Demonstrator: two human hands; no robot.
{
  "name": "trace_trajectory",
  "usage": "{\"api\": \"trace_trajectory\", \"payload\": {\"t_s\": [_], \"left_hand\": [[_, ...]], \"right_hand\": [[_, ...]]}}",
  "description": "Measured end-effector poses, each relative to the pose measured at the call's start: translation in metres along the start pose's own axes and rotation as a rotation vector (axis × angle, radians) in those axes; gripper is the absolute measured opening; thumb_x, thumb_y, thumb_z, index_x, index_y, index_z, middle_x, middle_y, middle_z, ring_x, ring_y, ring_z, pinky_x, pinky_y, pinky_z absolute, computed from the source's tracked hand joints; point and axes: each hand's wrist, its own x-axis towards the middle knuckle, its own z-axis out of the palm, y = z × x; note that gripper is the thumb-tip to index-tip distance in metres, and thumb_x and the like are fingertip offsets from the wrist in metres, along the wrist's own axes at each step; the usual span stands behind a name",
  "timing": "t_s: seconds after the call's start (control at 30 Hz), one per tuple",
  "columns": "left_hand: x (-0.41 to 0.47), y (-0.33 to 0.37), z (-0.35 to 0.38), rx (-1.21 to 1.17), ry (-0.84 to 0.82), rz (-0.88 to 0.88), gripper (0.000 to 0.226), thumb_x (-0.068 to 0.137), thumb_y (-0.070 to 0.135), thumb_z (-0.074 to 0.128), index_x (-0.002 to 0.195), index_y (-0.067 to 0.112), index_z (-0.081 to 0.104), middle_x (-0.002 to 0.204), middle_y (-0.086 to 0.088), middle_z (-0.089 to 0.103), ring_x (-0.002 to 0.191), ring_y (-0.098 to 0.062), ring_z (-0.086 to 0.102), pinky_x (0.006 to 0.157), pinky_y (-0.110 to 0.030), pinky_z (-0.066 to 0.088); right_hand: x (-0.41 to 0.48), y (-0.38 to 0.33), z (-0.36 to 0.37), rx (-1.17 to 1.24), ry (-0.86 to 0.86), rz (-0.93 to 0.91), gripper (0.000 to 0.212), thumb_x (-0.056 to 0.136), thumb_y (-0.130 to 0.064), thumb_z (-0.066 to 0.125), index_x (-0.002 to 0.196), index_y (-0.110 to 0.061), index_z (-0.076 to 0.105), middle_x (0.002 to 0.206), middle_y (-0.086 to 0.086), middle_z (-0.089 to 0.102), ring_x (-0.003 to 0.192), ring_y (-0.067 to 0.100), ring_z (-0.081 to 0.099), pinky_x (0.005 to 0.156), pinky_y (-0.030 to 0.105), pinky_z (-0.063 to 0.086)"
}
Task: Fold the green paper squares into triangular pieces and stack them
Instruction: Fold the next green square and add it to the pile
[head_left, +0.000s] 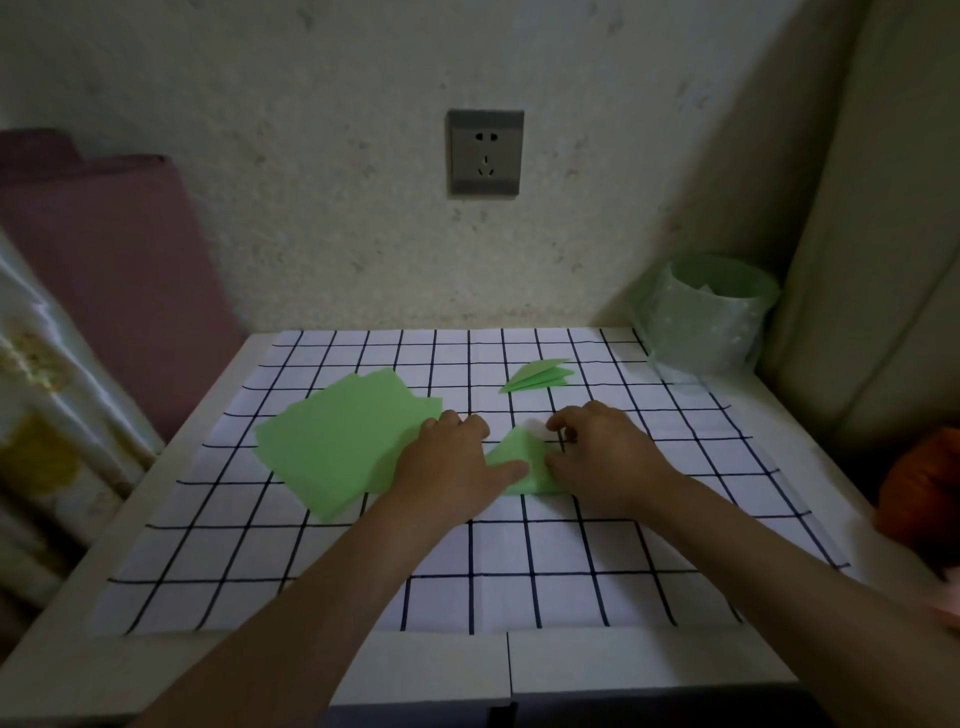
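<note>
Bare forearms reach in over the white worktop (415, 670) and its white cloth with a dark grid (519, 571). Left of centre lies a fanned stack of flat green paper squares (337, 441). Just right of it the left hand (457, 457) lies palm-down, grip spread, thumb pressing a partly folded green paper piece (514, 452) to the cloth; the right hand (602, 452) pinches that piece's upper corner. Behind, apart, sits a small stack of folded green triangles (537, 375)

White table (415, 660), checked cloth (571, 597) over it. On the cloth sit green squares (332, 447) (fanned, left), a folded pile (537, 376) farther back, a half-folded piece (514, 452), and a bagged cup (706, 317) back-right.
</note>
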Motion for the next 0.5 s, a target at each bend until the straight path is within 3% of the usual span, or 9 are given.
{"api": "trace_trajectory", "payload": {"t_s": [0.2,0.37,0.5], "left_hand": [[-0.005,0.002,-0.001,-0.020,0.017,0.015,0.066,0.079,0.072,0.057,0.126,0.026,0.056,0.122,0.003,0.053,0.116,-0.018,0.045,0.090,-0.035,0.045],[-0.009,0.000,-0.002,-0.023,-0.009,0.030,0.059,0.085,0.067,0.055,0.127,0.026,0.054,0.121,0.002,0.052,0.114,-0.018,0.045,0.087,-0.034,0.043],[-0.015,0.000,-0.002,0.008,-0.005,0.050,0.054,0.087,0.063,0.056,0.127,0.026,0.053,0.121,0.003,0.053,0.114,-0.018,0.046,0.089,-0.035,0.045]], "right_hand": [[0.004,-0.013,-0.016,0.168,-0.118,0.135,0.049,0.085,-0.037,0.067,0.130,-0.023,0.057,0.114,0.000,0.063,0.098,0.014,0.059,0.081,0.030,0.050],[-0.003,-0.020,-0.022,0.089,-0.179,0.171,0.033,0.085,-0.034,0.068,0.112,-0.016,0.070,0.116,0.010,0.069,0.102,0.021,0.065,0.090,0.039,0.055],[-0.008,-0.022,-0.020,0.078,-0.177,0.184,0.037,0.081,-0.038,0.072,0.111,-0.016,0.070,0.112,0.009,0.068,0.101,0.022,0.063,0.089,0.038,0.055]]}}
